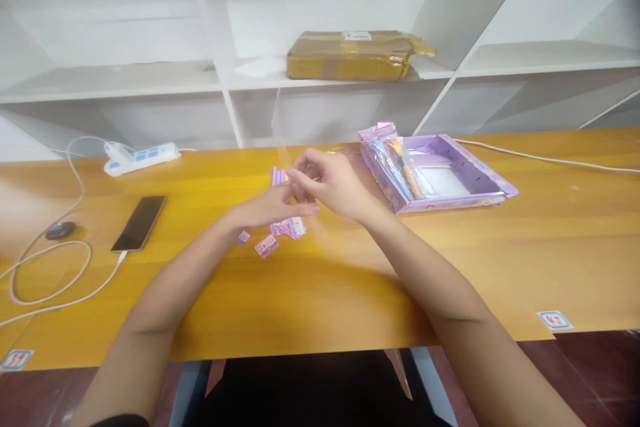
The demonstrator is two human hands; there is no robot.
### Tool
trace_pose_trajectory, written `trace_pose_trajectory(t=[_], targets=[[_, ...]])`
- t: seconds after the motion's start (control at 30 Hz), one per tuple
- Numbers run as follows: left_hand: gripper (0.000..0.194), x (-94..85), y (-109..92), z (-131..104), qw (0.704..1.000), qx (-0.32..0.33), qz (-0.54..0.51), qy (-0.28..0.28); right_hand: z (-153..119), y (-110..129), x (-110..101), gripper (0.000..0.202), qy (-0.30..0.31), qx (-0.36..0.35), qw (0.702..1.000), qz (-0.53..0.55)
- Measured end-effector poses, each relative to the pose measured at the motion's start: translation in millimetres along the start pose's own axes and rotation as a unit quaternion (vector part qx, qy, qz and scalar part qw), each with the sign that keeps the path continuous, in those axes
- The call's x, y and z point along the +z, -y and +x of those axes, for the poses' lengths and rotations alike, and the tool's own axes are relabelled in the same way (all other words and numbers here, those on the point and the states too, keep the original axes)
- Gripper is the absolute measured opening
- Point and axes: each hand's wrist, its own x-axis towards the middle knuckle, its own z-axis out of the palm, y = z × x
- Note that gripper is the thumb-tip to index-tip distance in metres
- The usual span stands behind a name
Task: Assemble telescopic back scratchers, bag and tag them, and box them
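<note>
My left hand (273,205) and my right hand (333,181) meet above the middle of the table, fingertips close together. A thin, see-through plastic strip (278,121) rises from between them, very faint against the shelf. The right fingers are curled in a pinch on it. On my left hand one digit stretches out to the right; the others bend in at the strip, partly hidden behind the right fingers. Below the hands lie small pink and purple printed cards (291,227), with one card (267,246) apart. Purple sticks (278,175) show just behind the left hand.
A purple box tray (487,199) with bagged tools stands right of my hands. To the left lie a phone (139,223) on a cable, a dark mouse-like object (61,231) and a power strip (143,159). A taped carton (350,57) rests on the shelf behind.
</note>
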Motion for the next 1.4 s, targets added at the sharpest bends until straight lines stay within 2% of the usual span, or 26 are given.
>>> trace_pose_trajectory(t=[0.1, 0.17, 0.23, 0.3, 0.4, 0.47, 0.53, 0.6, 0.7, 0.83, 0.93, 1.0, 1.07, 1.17, 1.27, 1.4], targets=[[0.037, -0.1, 6.9, 2.9, 0.998, 0.021, -0.043, -0.027, 0.6, -1.1, -1.2, 0.032, 0.036, -0.050, 0.998, -0.024], [0.029, -1.6, 10.4, 4.2, 0.996, 0.032, -0.071, -0.045, 1.2, -4.5, -4.7, 0.029, 0.039, -0.048, 0.997, -0.034], [0.025, -4.4, 11.9, 4.6, 0.994, 0.030, -0.076, -0.067, 2.4, -9.4, -9.9, 0.027, 0.016, -0.029, 0.998, -0.044], [0.024, -7.9, 12.3, 4.1, 0.993, 0.026, -0.076, -0.090, 4.7, -15.1, -16.1, 0.034, -0.010, -0.003, 0.997, -0.077], [0.028, -12.7, 13.5, 3.0, 0.988, 0.035, -0.103, -0.109, 9.7, -24.7, -23.7, 0.050, 0.001, 0.058, 0.991, -0.121], [0.032, -14.4, 14.7, 2.4, 0.984, 0.050, -0.124, -0.114, 13.8, -32.2, -25.2, 0.050, 0.033, 0.109, 0.990, -0.081], [0.035, -14.7, 15.6, 2.2, 0.982, 0.069, -0.132, -0.118, 17.7, -40.5, -23.0, 0.044, 0.053, 0.143, 0.988, 0.020], [0.038, -13.9, 16.0, 2.6, 0.982, 0.083, -0.123, -0.116, 21.1, -48.6, -17.9, 0.040, 0.047, 0.150, 0.978, 0.138], [0.040, -12.8, 16.7, 4.4, 0.986, 0.092, -0.089, -0.106, 25.5, -59.1, -8.1, 0.050, 0.003, 0.133, 0.955, 0.266], [0.040, -16.6, 16.6, 4.6, 0.982, 0.096, -0.095, -0.130, 32.0, -68.8, -7.8, 0.056, -0.081, 0.097, 0.942, 0.311], [0.041, -25.1, 14.9, 1.2, 0.968, 0.101, -0.134, -0.187, 32.2, -67.0, -29.4, 0.049, -0.179, 0.066, 0.942, 0.275], [0.042, -32.5, 14.0, -1.5, 0.951, 0.105, -0.151, -0.250, 26.0, -56.4, -52.0, 0.041, -0.207, 0.047, 0.954, 0.211], [0.042, -39.7, 13.9, -3.5, 0.926, 0.114, -0.167, -0.319, 14.5, -37.5, -74.2, 0.035, -0.184, 0.023, 0.975, 0.122], [0.039, -48.0, 14.0, -5.3, 0.892, 0.140, -0.190, -0.386, -6.2, -2.8, -93.2, 0.032, -0.102, 0.008, 0.995, -0.018], [0.039, -50.9, 11.4, -7.1, 0.876, 0.157, -0.211, -0.405, -20.1, 22.5, -89.4, 0.026, 0.003, -0.031, 0.992, -0.119], [0.043, -47.6, 2.1, -12.3, 0.872, 0.155, -0.236, -0.400, -21.6, 29.7, -68.5, 0.031, 0.148, -0.105, 0.968, -0.175]])
